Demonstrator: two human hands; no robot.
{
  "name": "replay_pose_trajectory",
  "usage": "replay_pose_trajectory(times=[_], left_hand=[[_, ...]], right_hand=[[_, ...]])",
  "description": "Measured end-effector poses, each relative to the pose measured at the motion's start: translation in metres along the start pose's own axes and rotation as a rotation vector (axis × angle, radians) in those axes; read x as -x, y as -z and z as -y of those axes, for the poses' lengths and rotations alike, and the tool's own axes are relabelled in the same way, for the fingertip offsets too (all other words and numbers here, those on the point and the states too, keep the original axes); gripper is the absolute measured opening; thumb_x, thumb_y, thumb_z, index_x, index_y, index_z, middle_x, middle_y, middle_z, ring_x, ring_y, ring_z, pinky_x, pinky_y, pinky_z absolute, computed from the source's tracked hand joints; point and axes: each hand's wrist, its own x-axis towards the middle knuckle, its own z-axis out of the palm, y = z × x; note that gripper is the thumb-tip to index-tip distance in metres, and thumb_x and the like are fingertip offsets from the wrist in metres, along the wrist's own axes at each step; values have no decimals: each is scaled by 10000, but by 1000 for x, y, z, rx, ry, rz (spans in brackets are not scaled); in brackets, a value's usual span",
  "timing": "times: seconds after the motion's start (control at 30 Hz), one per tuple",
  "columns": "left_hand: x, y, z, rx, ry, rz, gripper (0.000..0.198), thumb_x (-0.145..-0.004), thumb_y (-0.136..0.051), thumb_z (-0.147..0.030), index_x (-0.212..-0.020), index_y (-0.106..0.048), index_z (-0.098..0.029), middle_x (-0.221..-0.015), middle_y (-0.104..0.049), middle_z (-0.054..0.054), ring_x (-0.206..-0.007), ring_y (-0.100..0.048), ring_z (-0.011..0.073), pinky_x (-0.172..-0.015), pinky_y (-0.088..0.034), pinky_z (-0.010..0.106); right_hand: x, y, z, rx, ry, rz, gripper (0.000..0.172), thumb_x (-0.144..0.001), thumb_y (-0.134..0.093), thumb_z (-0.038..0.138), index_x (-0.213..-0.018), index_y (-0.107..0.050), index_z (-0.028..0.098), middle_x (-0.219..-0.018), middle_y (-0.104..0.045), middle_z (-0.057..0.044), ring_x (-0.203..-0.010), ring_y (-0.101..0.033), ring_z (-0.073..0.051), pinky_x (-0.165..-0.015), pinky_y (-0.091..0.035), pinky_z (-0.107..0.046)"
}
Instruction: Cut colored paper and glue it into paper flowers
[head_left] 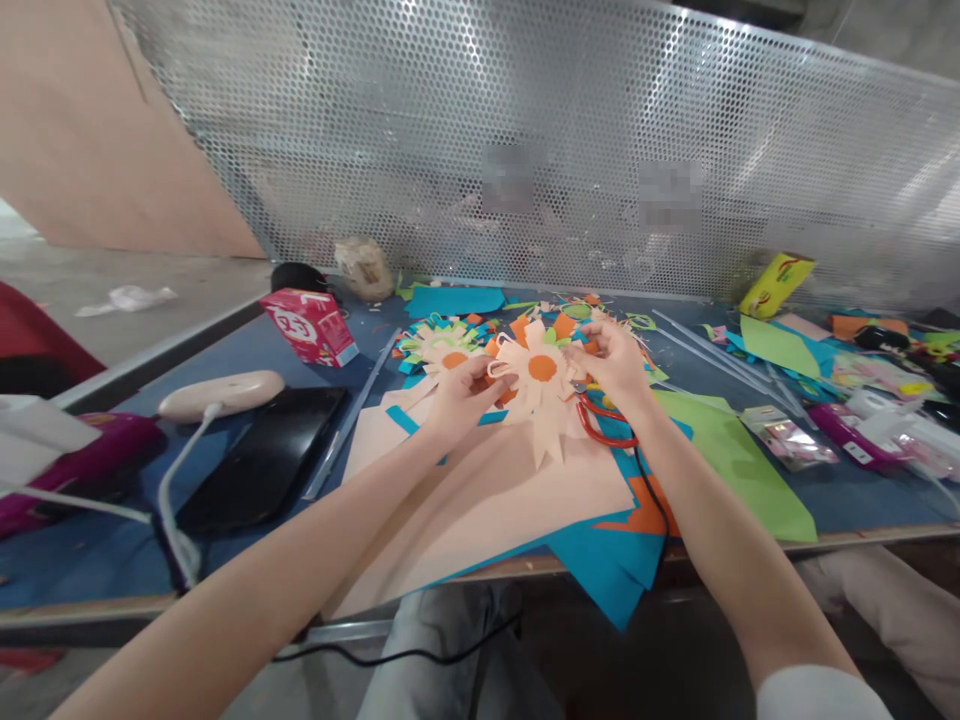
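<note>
A peach paper rosette [541, 372] with an orange centre and forked tails stands up between my hands. My left hand [466, 393] pinches its left edge, and the fingers of my right hand [613, 360] close on its upper right edge. Close behind and to the left lies another paper rosette [444, 350] with peach, green and blue loops. Beneath my hands spread peach paper sheets [480, 500] over blue sheets [611, 570]. Red-handled scissors [600, 425] lie by my right wrist, their blades mostly hidden.
To the left are a pink box [311, 328], a black tablet-like slab [266, 455] and a white corded device [221, 395]. Green paper [731, 460], a yellow box [776, 285] and a purple glue gun-like tool [855, 435] lie right. A perforated metal panel [420, 130] rises behind.
</note>
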Motion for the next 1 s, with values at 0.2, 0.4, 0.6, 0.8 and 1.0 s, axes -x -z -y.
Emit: replay_pose_trajectory(times=[0.2,0.4,0.6,0.8,1.0], left_hand=[[0,1,1,23,2,-13,240,-693,-643,-376,-707,-548,-156,-621,-541,-27,-499,-525,78,-482,-471,215],[-1,2,3,30,-19,-13,232,-704,-639,-367,-721,-561,-149,-640,-535,-20,-503,-514,73,-476,-477,207],[-1,2,6,38,-13,13,237,-716,-636,-367,-780,-567,-150,-681,-559,-8,-521,-532,82,-479,-475,216],[-2,1,7,11,7,-7,269,-704,-632,-408,-743,-552,-154,-645,-543,-15,-486,-520,79,-462,-465,217],[0,1,0,-36,54,-2,319,-673,-634,-460,-709,-531,-160,-612,-539,-19,-466,-532,88,-447,-439,214]], right_hand=[[1,1,6,27,-19,67,301,-603,-688,353,-779,-510,187,-694,-568,24,-586,-534,-103,-543,-426,-239],[1,-1,4,-37,-34,60,380,-567,-712,366,-833,-496,204,-677,-567,31,-600,-557,-123,-554,-430,-253],[2,-3,2,8,-8,2,348,-584,-705,367,-806,-494,202,-660,-577,30,-573,-555,-117,-536,-416,-245],[3,-4,3,135,56,-32,303,-609,-683,368,-784,-497,206,-646,-577,25,-565,-544,-125,-563,-433,-268],[5,-5,3,183,137,-73,251,-637,-668,332,-780,-507,202,-718,-586,3,-677,-573,-144,-650,-444,-288]])
